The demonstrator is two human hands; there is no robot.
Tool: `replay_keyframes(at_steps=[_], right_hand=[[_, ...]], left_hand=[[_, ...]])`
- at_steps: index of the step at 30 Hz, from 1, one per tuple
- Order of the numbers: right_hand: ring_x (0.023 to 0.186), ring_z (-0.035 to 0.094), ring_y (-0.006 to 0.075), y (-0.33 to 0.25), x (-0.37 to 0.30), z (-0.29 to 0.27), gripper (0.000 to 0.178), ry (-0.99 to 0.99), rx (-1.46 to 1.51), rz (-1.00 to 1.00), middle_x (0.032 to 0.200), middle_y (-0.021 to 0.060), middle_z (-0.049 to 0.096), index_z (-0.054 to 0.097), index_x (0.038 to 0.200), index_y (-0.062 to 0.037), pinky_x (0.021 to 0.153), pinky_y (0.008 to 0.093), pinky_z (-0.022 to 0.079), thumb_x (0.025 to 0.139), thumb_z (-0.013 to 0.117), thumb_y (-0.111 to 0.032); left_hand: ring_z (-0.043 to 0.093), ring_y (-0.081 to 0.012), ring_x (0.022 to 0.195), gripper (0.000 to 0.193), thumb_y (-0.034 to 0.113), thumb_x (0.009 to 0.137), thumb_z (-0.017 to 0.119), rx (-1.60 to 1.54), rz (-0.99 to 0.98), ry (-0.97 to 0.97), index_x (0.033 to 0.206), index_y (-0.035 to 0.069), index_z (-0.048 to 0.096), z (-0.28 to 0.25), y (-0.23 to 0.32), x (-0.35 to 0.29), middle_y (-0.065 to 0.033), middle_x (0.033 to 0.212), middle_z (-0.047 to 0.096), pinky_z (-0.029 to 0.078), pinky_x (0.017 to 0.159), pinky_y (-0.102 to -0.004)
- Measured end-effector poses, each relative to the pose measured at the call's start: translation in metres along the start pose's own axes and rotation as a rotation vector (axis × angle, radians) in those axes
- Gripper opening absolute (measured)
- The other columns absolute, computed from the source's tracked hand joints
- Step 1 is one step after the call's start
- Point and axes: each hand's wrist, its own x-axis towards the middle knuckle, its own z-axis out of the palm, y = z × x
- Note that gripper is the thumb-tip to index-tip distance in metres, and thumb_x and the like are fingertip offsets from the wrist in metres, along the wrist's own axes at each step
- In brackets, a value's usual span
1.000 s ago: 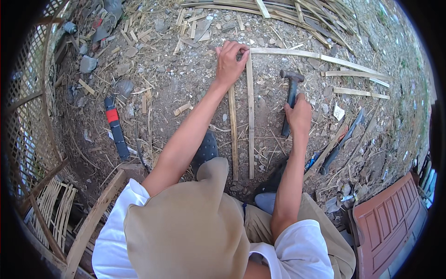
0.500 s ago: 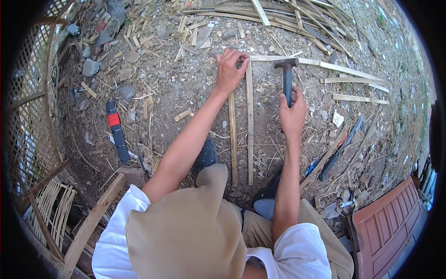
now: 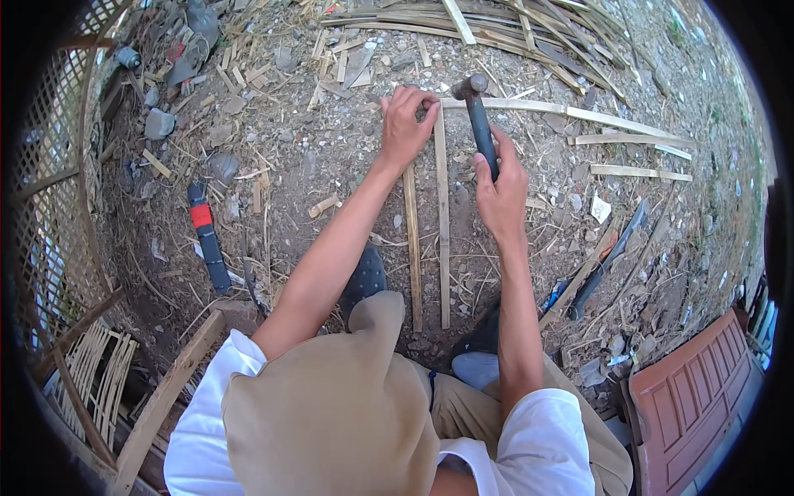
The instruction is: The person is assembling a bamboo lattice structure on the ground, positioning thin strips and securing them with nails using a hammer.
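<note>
My right hand [image 3: 503, 196] grips the dark handle of a hammer [image 3: 480, 132]. The hammer's head is raised close to the corner where two thin wooden strips meet. One, the crosswise strip [image 3: 529, 106], runs off to the right; the other, a lengthwise strip [image 3: 443, 223], points toward me. At that corner the fingertips of my left hand [image 3: 407, 126] are pinched together; what lies between them is too small to make out. A second lengthwise strip [image 3: 413, 256] lies beside the first, its far end reaching under my left wrist.
A pile of wooden strips [image 3: 496, 33] lies at the far side. A machete [image 3: 608, 260] rests on the right, and a dark sheath with a red band [image 3: 207, 236] on the left. Lattice panel [image 3: 54, 165] stands at far left; a reddish-brown panel [image 3: 691, 405] lies near right.
My right hand has swung the hammer left and its head has tilted, coming nearer to my left hand. My left hand keeps its pinch at the corner of the strips.
</note>
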Motion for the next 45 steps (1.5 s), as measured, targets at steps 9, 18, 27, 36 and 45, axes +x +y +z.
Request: replay_keyframes(at_steps=[9, 18, 27, 36, 45], right_hand=[[0.113, 0.075, 0.0506, 0.001, -0.004, 0.011, 0.046, -0.027, 0.036, -0.085, 0.127, 0.0330, 0.074, 0.060, 0.151, 0.0036, 0.098, 0.0529, 0.059, 0.106, 0.066, -0.004], [0.119, 0.072, 0.0512, 0.005, -0.007, 0.016, 0.046, 0.019, -0.009, -0.194, 0.133, 0.0334, 0.072, 0.060, 0.152, 0.0044, 0.102, 0.0534, 0.058, 0.107, 0.065, -0.004], [0.112, 0.073, 0.0511, 0.004, -0.005, 0.017, 0.046, 0.010, -0.043, -0.159, 0.127, 0.0330, 0.072, 0.060, 0.151, 0.0054, 0.097, 0.0537, 0.059, 0.106, 0.065, -0.003], [0.111, 0.074, 0.0504, 0.014, -0.008, 0.025, 0.048, 0.048, -0.046, -0.232, 0.126, 0.0331, 0.072, 0.060, 0.152, 0.0047, 0.096, 0.0534, 0.059, 0.105, 0.066, -0.002], [0.101, 0.073, 0.0498, 0.007, -0.009, 0.025, 0.049, 0.062, -0.065, -0.267, 0.118, 0.0309, 0.072, 0.059, 0.153, 0.0049, 0.088, 0.0544, 0.059, 0.105, 0.066, -0.001]], left_hand=[[0.065, -0.0213, 0.089, 0.013, 0.013, 0.094, 0.086, 0.004, -0.010, 0.008, 0.103, 0.008, 0.078, -0.001, 0.000, 0.000, -0.0023, 0.094, 0.071, 0.044, 0.097, -0.0442], [0.066, -0.0207, 0.089, 0.013, 0.011, 0.094, 0.085, -0.001, -0.003, 0.000, 0.103, 0.007, 0.077, -0.003, 0.002, 0.000, -0.0026, 0.094, 0.071, 0.044, 0.097, -0.0446], [0.066, -0.0206, 0.088, 0.015, 0.013, 0.094, 0.086, 0.007, -0.024, -0.013, 0.104, 0.006, 0.078, -0.001, 0.001, 0.000, -0.0024, 0.094, 0.072, 0.043, 0.101, -0.0461], [0.067, -0.0212, 0.088, 0.015, 0.015, 0.095, 0.085, 0.017, -0.032, -0.021, 0.105, 0.005, 0.078, 0.000, 0.001, 0.000, -0.0024, 0.092, 0.072, 0.043, 0.104, -0.0474], [0.067, -0.0215, 0.091, 0.010, 0.013, 0.092, 0.085, -0.023, -0.010, 0.014, 0.097, 0.008, 0.078, 0.004, -0.005, 0.000, -0.0019, 0.089, 0.073, 0.041, 0.094, -0.0433]])
